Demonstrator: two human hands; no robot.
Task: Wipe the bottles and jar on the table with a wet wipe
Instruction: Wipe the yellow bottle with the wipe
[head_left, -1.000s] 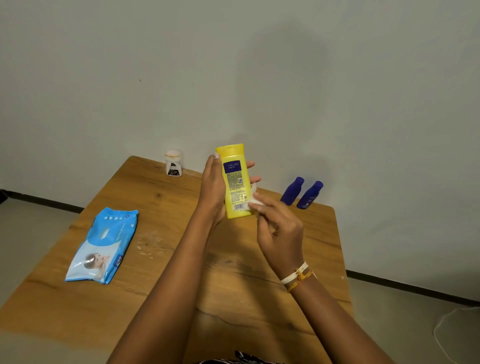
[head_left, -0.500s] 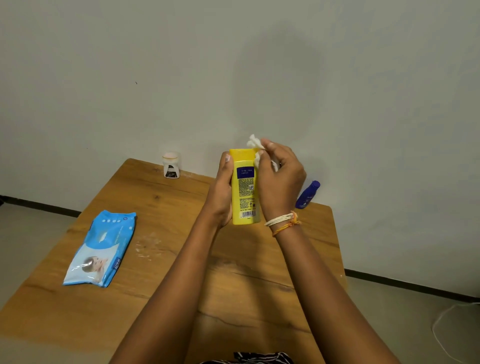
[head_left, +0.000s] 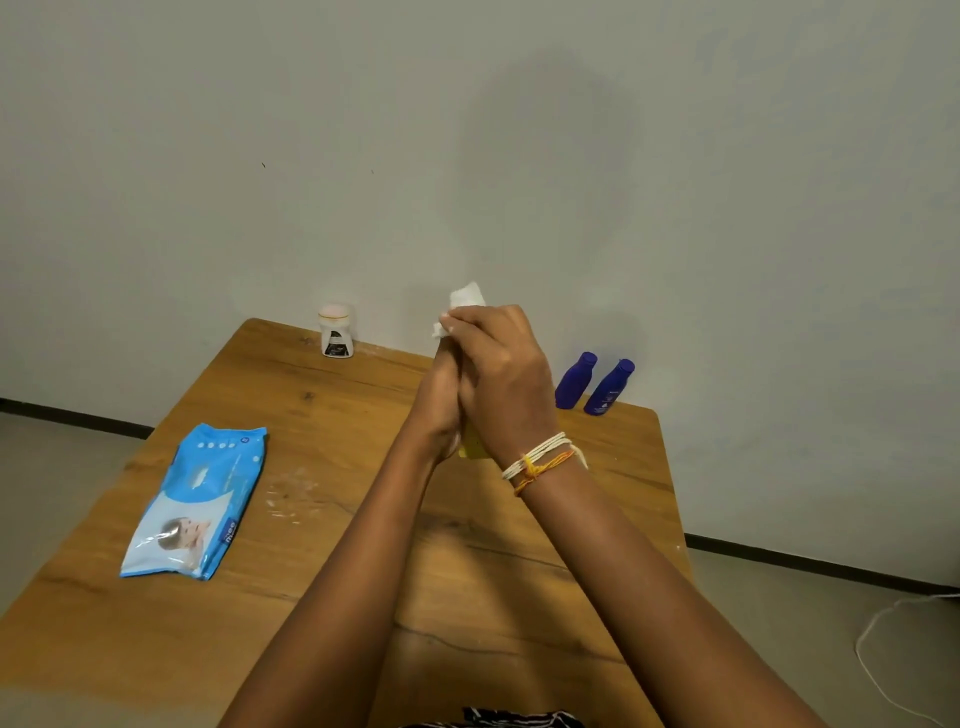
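Observation:
Both hands are raised together above the middle of the wooden table (head_left: 332, 613). My left hand (head_left: 439, 400) grips the yellow bottle (head_left: 471, 446), of which only the bottom corner shows below the palms. My right hand (head_left: 506, 382) is wrapped over the bottle's front and holds the white wet wipe (head_left: 465, 301), which sticks out above the fingers. Two dark blue bottles (head_left: 574, 380) (head_left: 609, 387) stand side by side at the table's far right edge. A small white jar (head_left: 336, 331) with a pale lid stands at the far left, near the wall.
A blue pack of wet wipes (head_left: 195, 501) lies flat on the left side of the table. White smears (head_left: 291, 493) mark the wood beside it. The grey wall rises right behind the table. A white cable (head_left: 883, 670) lies on the floor at the right.
My right hand has slid the wipe from the bottle's lower edge up over its front and top. It now covers almost the whole bottle. The second blue bottle is back in sight.

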